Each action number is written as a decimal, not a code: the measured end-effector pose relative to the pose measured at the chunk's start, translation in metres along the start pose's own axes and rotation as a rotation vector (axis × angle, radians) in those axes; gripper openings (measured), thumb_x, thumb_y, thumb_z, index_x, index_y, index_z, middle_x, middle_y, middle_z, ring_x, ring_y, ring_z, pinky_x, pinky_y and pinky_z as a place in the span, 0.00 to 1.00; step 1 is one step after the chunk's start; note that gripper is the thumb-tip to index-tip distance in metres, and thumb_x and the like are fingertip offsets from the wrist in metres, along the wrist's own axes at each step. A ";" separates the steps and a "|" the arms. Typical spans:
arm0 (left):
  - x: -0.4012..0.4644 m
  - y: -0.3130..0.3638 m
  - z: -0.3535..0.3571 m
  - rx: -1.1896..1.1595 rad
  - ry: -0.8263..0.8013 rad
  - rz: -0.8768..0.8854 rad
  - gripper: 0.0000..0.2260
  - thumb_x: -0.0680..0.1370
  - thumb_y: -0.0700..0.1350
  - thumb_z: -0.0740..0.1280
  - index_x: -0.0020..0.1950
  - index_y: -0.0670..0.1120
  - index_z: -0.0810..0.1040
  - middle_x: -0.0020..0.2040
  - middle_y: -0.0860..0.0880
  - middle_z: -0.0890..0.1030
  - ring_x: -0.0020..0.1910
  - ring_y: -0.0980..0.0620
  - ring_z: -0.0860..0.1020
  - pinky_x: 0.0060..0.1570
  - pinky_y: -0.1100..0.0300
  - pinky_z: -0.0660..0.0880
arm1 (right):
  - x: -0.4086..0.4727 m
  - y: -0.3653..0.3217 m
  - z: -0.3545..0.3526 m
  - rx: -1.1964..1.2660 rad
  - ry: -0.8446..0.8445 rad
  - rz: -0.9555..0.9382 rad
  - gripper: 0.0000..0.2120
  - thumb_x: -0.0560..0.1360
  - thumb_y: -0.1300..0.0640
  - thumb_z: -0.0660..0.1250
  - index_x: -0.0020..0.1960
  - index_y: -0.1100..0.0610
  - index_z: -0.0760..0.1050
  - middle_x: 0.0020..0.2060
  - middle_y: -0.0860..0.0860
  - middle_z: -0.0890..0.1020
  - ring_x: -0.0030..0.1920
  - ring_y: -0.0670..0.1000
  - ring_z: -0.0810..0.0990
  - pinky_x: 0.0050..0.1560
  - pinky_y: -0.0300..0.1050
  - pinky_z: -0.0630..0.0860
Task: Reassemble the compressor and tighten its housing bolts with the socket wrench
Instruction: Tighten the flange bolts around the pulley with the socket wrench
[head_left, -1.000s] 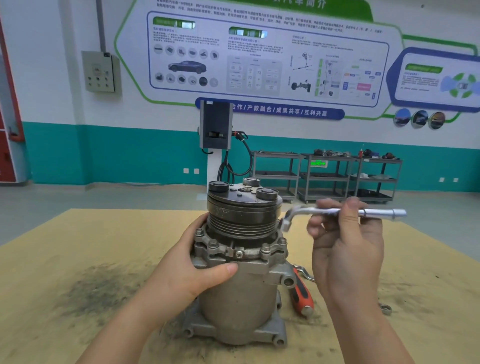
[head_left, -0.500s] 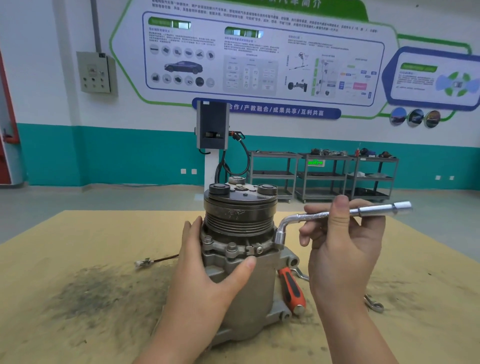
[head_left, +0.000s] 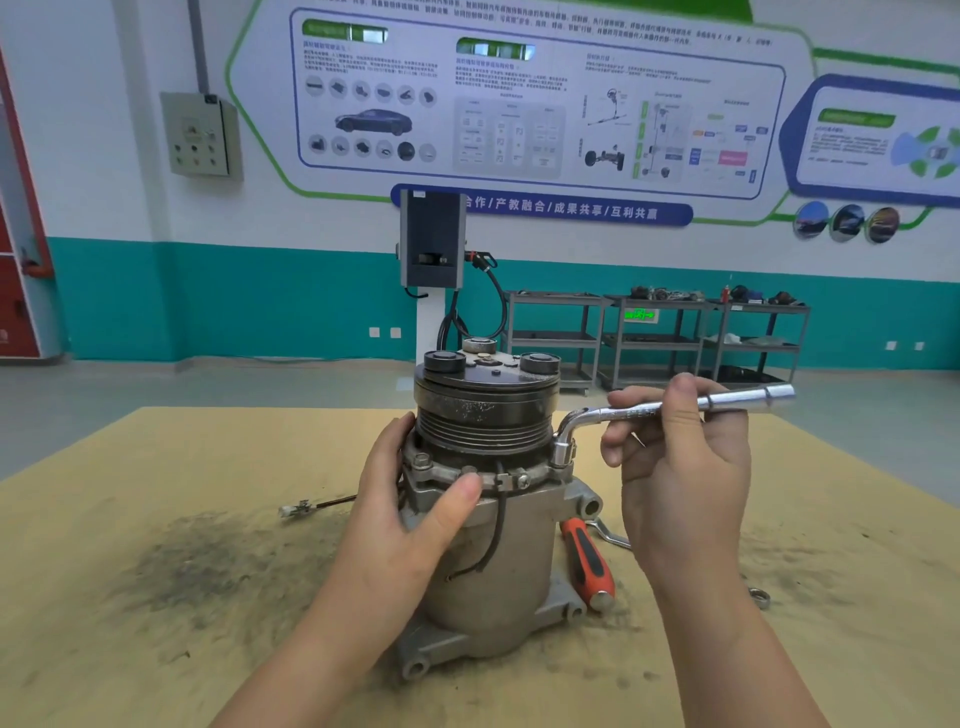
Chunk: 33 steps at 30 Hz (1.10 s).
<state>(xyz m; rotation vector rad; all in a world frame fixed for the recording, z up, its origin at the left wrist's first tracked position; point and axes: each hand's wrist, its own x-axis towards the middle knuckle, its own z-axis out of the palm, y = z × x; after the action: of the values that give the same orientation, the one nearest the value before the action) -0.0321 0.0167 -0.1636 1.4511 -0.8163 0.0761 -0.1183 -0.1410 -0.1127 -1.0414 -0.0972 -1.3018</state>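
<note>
Compressor (head_left: 488, 525) standing upright near the middle of a tan, gritty table (head_left: 156, 467), its body a dull grey cast-metal cylinder with lugged feet at the base. On top sits a dark, ribbed pulley (head_left: 485, 415) capped by a flat round plate with three raised black discs. A flange ring with hex bolts (head_left: 422, 460) circles the body just below the pulley, and a thin black wire (head_left: 497, 519) runs down the front. Left hand (head_left: 410, 525) wraps the left side of the body, fingers curled behind it and thumb pressed on the flange at the front. Right hand (head_left: 680, 467) closes around the long, polished arm of an L-shaped socket wrench (head_left: 649, 413), fingers over the top; the bent end points down, its socket seated on a bolt at the right edge of the flange. On the table just right of the compressor lies a screwdriver (head_left: 587, 558) with an orange and black handle, a bright metal tool partly hidden behind it. A small metal ring (head_left: 759, 598) lies further right; a dark sooty patch (head_left: 208, 561) stains the table at the left
</note>
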 end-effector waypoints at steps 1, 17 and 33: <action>0.000 0.000 0.000 0.004 0.001 -0.001 0.28 0.68 0.64 0.67 0.66 0.69 0.61 0.60 0.76 0.72 0.62 0.75 0.69 0.52 0.82 0.67 | -0.001 0.001 0.000 0.011 0.021 -0.006 0.07 0.83 0.59 0.55 0.47 0.56 0.65 0.32 0.54 0.82 0.27 0.51 0.75 0.27 0.40 0.72; 0.000 0.004 0.002 -0.044 -0.020 0.043 0.25 0.66 0.64 0.68 0.62 0.70 0.67 0.66 0.56 0.76 0.65 0.59 0.74 0.64 0.61 0.71 | -0.036 0.017 0.017 -0.585 -0.428 -0.674 0.04 0.73 0.65 0.71 0.47 0.64 0.81 0.43 0.53 0.80 0.41 0.49 0.79 0.41 0.42 0.76; 0.000 0.004 0.002 0.022 0.027 0.006 0.28 0.64 0.65 0.70 0.62 0.68 0.65 0.63 0.65 0.74 0.58 0.74 0.72 0.49 0.82 0.67 | -0.003 -0.001 0.003 0.159 0.060 0.108 0.09 0.83 0.63 0.52 0.48 0.55 0.67 0.33 0.57 0.82 0.26 0.51 0.73 0.31 0.40 0.72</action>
<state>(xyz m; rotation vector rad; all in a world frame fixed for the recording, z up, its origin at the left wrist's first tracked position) -0.0354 0.0155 -0.1607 1.4652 -0.8003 0.1090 -0.1192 -0.1365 -0.1124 -0.8598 -0.0961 -1.2061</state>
